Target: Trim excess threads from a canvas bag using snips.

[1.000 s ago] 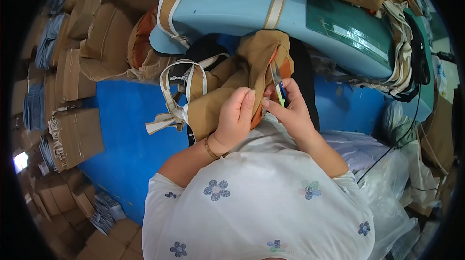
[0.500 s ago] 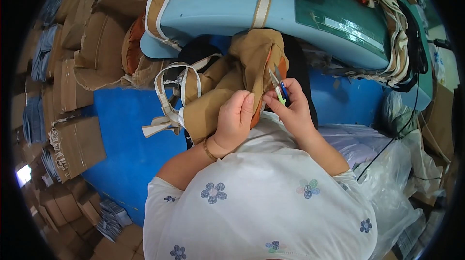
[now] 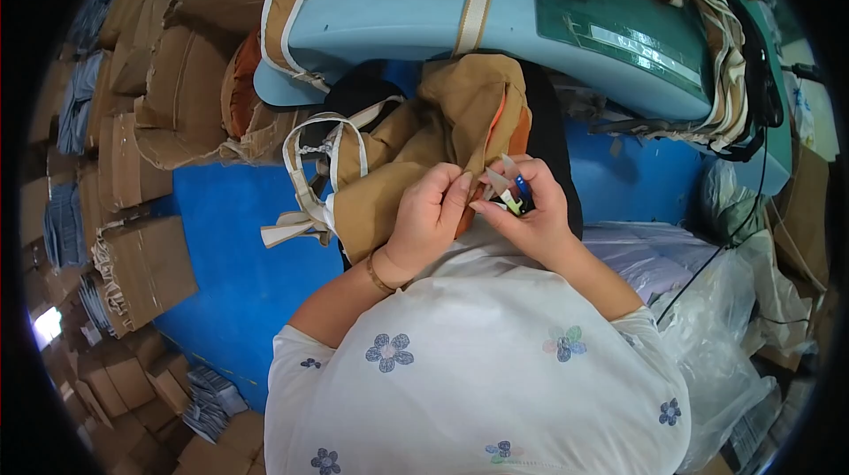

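Across my lap lies a tan sewn cloth piece (image 3: 376, 208) with an orange inner side and white-edged straps (image 3: 305, 176) trailing to the left. My left hand (image 3: 426, 217) is closed on the cloth's edge, thumb and fingers pinched together. Close beside it, my right hand (image 3: 541, 214) holds a small pair of thread snips (image 3: 510, 194) with blue and green on them. Their blades point up and left, next to the cloth's edge. The right fingertips come near the left ones at that edge; any thread between them is too small to make out.
In front of me stands a light-blue machine table (image 3: 398, 24) with a green panel (image 3: 619, 33) and more tan cloth with straps on it. An open cardboard box (image 3: 181, 77) is at the left, near stacked cartons. Clear plastic bags (image 3: 707, 342) lie at the right.
My right hand has turned, so the snips sit lower and nearer the left hand. The left hand has shifted slightly right, still pinching the cloth, and the upper cloth has shifted slightly.
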Demonstrator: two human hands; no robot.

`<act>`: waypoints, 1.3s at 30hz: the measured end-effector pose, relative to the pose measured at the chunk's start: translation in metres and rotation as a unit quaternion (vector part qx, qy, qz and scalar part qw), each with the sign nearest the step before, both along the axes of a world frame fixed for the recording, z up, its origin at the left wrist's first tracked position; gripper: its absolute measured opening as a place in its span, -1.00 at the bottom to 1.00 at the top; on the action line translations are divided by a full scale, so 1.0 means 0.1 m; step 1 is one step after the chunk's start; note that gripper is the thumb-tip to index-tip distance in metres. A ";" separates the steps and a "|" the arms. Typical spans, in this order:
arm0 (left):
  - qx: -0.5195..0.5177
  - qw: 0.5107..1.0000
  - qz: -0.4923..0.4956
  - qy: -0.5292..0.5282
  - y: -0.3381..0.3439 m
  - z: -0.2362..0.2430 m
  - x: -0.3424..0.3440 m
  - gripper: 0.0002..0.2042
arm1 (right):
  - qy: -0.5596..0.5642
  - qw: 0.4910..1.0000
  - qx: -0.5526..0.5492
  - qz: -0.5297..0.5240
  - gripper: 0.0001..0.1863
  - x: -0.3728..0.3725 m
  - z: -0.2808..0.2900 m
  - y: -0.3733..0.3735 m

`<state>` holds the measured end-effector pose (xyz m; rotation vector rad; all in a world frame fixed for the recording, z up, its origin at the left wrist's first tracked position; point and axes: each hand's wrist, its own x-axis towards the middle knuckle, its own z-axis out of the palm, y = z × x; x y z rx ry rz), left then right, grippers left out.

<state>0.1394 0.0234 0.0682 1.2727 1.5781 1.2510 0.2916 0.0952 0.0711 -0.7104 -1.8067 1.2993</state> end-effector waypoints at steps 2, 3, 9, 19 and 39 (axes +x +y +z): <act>0.015 1.000 0.000 0.003 0.01 0.01 0.01 -0.85 | -0.049 0.998 0.029 -0.027 -0.61 -0.03 -0.05 -0.01; 0.030 1.000 0.002 0.005 0.02 0.03 0.01 -0.84 | -0.075 0.995 0.061 -0.032 -0.59 -0.03 -0.06 0.01; 0.014 1.000 0.009 -0.019 0.02 0.04 0.02 -0.84 | -0.120 0.985 0.118 -0.023 -0.60 -0.01 -0.08 0.03; -0.002 0.999 0.037 -0.005 0.02 0.09 -0.05 -0.83 | -0.157 0.979 -0.115 0.064 -0.61 0.35 0.19 0.16; -0.007 0.999 0.032 -0.043 -0.03 -0.01 -0.06 -0.82 | -0.288 0.944 0.148 0.064 -0.52 0.29 0.33 0.10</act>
